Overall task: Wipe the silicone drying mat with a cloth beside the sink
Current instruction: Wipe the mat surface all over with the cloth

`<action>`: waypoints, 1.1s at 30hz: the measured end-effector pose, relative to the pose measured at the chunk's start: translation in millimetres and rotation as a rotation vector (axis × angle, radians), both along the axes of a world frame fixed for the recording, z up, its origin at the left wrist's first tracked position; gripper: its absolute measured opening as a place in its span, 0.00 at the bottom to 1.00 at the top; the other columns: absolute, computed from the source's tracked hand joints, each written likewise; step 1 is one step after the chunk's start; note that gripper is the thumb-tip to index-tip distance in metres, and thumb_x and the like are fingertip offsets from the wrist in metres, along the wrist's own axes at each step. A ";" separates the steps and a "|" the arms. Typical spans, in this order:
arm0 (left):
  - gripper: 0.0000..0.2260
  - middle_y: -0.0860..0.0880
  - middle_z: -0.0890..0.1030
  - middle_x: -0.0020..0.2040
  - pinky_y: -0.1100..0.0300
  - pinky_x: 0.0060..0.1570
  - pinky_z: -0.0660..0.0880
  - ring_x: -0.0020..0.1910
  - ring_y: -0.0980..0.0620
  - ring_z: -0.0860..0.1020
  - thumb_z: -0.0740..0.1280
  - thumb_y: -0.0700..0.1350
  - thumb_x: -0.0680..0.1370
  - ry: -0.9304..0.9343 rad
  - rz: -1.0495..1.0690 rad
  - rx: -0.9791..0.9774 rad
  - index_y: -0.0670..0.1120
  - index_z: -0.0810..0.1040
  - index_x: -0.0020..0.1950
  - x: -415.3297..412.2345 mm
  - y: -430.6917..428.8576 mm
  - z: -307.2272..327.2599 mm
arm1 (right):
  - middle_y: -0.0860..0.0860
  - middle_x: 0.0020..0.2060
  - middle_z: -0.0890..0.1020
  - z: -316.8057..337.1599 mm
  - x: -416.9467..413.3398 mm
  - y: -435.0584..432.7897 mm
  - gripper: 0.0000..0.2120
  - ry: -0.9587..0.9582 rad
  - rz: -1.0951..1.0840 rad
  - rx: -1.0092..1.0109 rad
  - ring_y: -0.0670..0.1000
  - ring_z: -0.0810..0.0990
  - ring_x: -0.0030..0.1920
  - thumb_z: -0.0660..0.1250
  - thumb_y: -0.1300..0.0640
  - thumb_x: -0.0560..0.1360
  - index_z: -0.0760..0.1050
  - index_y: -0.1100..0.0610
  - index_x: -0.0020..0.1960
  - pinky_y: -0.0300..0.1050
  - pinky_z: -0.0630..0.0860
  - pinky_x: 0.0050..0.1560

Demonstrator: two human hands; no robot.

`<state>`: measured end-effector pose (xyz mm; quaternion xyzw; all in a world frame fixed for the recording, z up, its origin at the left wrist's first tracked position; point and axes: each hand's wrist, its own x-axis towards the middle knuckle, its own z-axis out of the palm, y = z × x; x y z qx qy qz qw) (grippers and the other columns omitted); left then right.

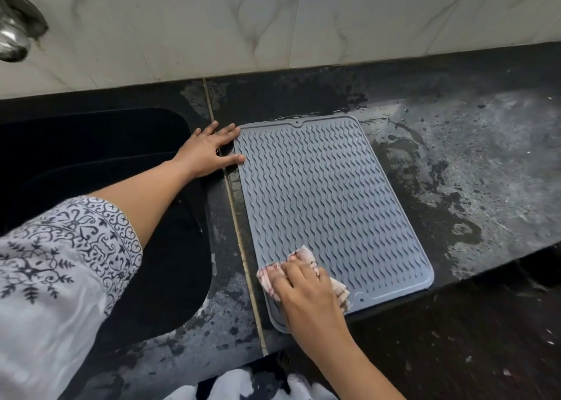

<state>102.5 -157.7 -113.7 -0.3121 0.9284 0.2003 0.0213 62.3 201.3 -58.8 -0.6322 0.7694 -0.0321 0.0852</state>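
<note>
A grey silicone drying mat point(328, 205) with wavy ridges lies flat on the dark countertop, just right of the sink. My right hand point(306, 296) presses a crumpled pale cloth point(303, 258) onto the mat's near left corner; part of the cloth is hidden under the palm. My left hand point(209, 151) rests with fingers spread at the mat's far left corner, fingertips touching its edge and holding nothing.
A black sink basin point(100, 193) lies to the left of the mat. The wet, blotchy black countertop point(473, 169) stretches right. A marble-tiled wall point(273, 32) runs behind, with a metal tap point(15, 32) at the far left. The counter's front edge runs just below the mat.
</note>
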 end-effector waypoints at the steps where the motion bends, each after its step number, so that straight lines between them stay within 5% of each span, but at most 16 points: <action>1: 0.40 0.61 0.51 0.76 0.49 0.72 0.43 0.76 0.53 0.46 0.51 0.77 0.66 -0.025 -0.007 -0.008 0.64 0.49 0.75 0.1 0.9 2.3 | 0.50 0.49 0.79 5.1 -3.4 2.7 0.17 -0.020 0.030 0.050 0.54 0.77 0.52 0.70 0.59 0.66 0.76 0.52 0.54 0.52 0.75 0.46; 4: 0.37 0.55 0.47 0.78 0.47 0.72 0.44 0.76 0.51 0.44 0.49 0.73 0.71 -0.139 -0.004 -0.063 0.59 0.46 0.76 -3.9 9.1 11.6 | 0.50 0.49 0.75 16.8 -23.6 -10.4 0.15 -0.228 0.018 0.082 0.53 0.75 0.49 0.63 0.56 0.73 0.72 0.49 0.60 0.51 0.75 0.47; 7: 0.34 0.51 0.45 0.78 0.45 0.71 0.43 0.76 0.49 0.42 0.53 0.65 0.77 -0.164 0.009 -0.175 0.55 0.42 0.77 -6.9 36.4 20.2 | 0.51 0.50 0.77 17.2 -38.5 -46.8 0.19 -0.232 -0.082 -0.170 0.52 0.75 0.47 0.63 0.55 0.74 0.69 0.48 0.64 0.51 0.76 0.44; 13: 0.31 0.51 0.44 0.78 0.45 0.71 0.41 0.76 0.50 0.42 0.53 0.63 0.78 -0.204 0.039 -0.064 0.56 0.42 0.76 17.6 108.1 13.3 | 0.53 0.67 0.69 -22.5 -41.4 -80.8 0.18 -0.033 -0.014 -0.103 0.55 0.62 0.70 0.59 0.52 0.77 0.66 0.52 0.67 0.58 0.67 0.59; 19: 0.30 0.53 0.39 0.77 0.45 0.71 0.40 0.75 0.51 0.38 0.50 0.62 0.79 -0.219 0.076 0.072 0.58 0.38 0.76 18.1 109.9 10.3 | 0.55 0.65 0.72 -15.1 -24.4 -29.6 0.19 -0.042 0.053 -0.027 0.57 0.65 0.68 0.60 0.59 0.73 0.68 0.55 0.64 0.58 0.67 0.58; 24: 0.30 0.54 0.38 0.77 0.45 0.71 0.38 0.74 0.51 0.36 0.51 0.62 0.79 -0.180 0.106 0.104 0.59 0.38 0.75 18.5 109.0 4.2 | 0.51 0.52 0.81 5.1 6.5 48.0 0.19 -0.021 0.101 0.054 0.54 0.78 0.56 0.70 0.59 0.64 0.77 0.53 0.55 0.51 0.77 0.46; 29: 0.30 0.55 0.37 0.76 0.47 0.70 0.36 0.74 0.52 0.35 0.51 0.62 0.79 -0.169 0.113 0.143 0.59 0.38 0.75 19.6 106.9 0.2 | 0.51 0.58 0.72 21.6 -14.2 28.6 0.11 -0.269 0.049 0.052 0.54 0.76 0.51 0.61 0.54 0.75 0.73 0.52 0.57 0.53 0.77 0.45; 33: 0.30 0.55 0.37 0.77 0.47 0.70 0.36 0.74 0.52 0.35 0.51 0.62 0.79 -0.181 0.119 0.134 0.59 0.39 0.75 19.0 105.7 -1.2 | 0.54 0.61 0.71 7.5 -11.2 -23.1 0.17 -0.149 -0.052 -0.094 0.55 0.70 0.60 0.60 0.55 0.76 0.68 0.52 0.65 0.54 0.70 0.54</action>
